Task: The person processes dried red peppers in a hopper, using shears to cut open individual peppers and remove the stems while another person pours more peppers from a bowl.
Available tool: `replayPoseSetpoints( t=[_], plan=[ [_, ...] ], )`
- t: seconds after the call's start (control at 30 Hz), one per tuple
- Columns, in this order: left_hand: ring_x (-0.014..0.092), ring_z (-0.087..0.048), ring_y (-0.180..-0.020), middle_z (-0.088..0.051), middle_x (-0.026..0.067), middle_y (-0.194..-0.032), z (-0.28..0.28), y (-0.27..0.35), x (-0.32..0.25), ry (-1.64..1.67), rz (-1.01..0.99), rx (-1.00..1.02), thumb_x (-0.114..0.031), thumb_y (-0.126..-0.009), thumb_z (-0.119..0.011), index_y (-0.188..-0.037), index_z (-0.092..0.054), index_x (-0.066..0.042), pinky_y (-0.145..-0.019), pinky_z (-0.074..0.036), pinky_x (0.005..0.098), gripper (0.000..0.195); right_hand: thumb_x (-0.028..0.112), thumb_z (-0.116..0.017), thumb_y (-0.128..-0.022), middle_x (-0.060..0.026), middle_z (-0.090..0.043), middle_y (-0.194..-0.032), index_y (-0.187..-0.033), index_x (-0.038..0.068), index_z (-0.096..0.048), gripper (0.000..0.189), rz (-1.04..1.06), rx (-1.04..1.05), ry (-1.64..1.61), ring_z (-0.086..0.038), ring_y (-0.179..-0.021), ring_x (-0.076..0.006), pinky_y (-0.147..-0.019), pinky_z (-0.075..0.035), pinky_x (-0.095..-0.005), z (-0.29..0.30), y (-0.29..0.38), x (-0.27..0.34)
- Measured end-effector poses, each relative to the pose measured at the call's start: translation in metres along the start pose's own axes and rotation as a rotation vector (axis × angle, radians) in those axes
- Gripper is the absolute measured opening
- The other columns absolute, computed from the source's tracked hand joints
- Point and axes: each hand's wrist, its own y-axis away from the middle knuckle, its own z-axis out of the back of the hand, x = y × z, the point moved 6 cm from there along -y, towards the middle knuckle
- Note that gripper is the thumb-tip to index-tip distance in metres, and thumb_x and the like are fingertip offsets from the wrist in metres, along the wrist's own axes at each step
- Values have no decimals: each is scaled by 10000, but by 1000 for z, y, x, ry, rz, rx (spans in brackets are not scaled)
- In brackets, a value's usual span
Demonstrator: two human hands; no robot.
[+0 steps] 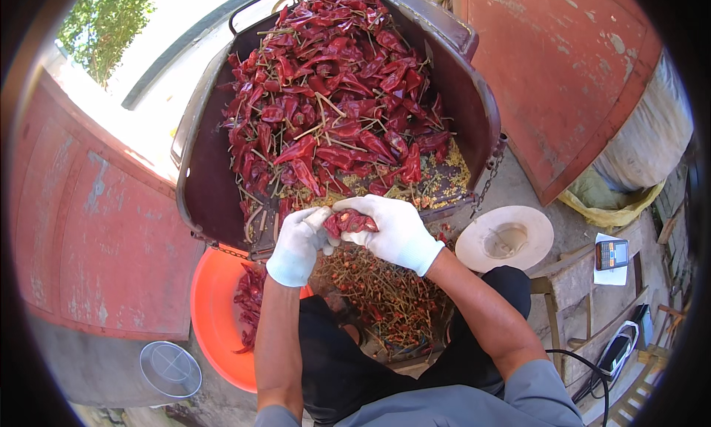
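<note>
Both my hands wear white gloves with pale cuffs and meet in front of the near edge of a dark maroon tub [477, 110]. My right hand [391, 230] is closed around a wrinkled dried red chili pepper [351, 222]. The fingertips of my left hand [300, 243] touch the pepper's left end; whether they pinch it is hard to tell. A big heap of dried red chili peppers [333, 88] with stems fills the tub, with yellow seeds [458, 166] along its near right side. Under my hands lies a pile of cut stems [400, 293] between my knees.
An orange basin [214, 321] holding chilies stands at lower left, near a round mesh sieve [170, 369]. At right are a straw hat [504, 239], a wooden bench [575, 277] with a keypad device [611, 254], and a black cable [589, 366]. Red metal doors [561, 66] flank the tub.
</note>
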Motion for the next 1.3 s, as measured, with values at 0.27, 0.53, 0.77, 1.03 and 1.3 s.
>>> replayPoseSetpoints(
  t=[0.27,0.53,0.77,1.03,1.3],
  plan=[
    [146,-592,-609,-656,77,-787,-5,12,-6,-73,-73,-107,-377,-972,-579,-988,-628,-13,-532,-445,265,367,203,-768,-830,-113,-678,-1092,-1198,153,-665,386,46,-119,-23,-675,-1017,-277,-874,-541,-357,2,1,5],
    [114,-590,-605,-657,65,-766,0,22,-12,-50,-151,-215,-303,-1003,-563,-932,-626,-21,-524,-446,242,298,96,-732,-886,-54,-709,-977,-1173,6,-644,313,-306,66,-730,-622,-876,-82,-818,-520,-281,-22,-3,-18],
    [118,-576,-576,-661,77,-767,0,27,-9,-113,-134,-163,-345,-891,-694,-1058,-586,-47,-550,-443,227,357,98,-740,-873,-44,-705,-886,-1142,33,-659,288,-267,38,-666,-619,-792,-83,-765,-518,-279,-23,-5,-19],
    [133,-643,-698,-679,85,-911,-3,40,-4,-76,-157,-177,-157,-913,-662,-1103,-591,-4,-582,-485,233,254,118,-724,-887,-46,-705,-856,-1162,87,-666,282,-243,84,-453,-629,-767,-104,-751,-518,-279,-19,4,-8],
    [57,-573,-651,-674,37,-831,-21,80,-4,-215,-333,-471,-38,-943,-625,-1046,-668,39,-574,-458,207,136,162,-658,-956,26,-580,-695,-1171,65,-639,237,-461,248,-771,-479,-509,-56,-463,-409,-227,-29,33,18]
  ],
)
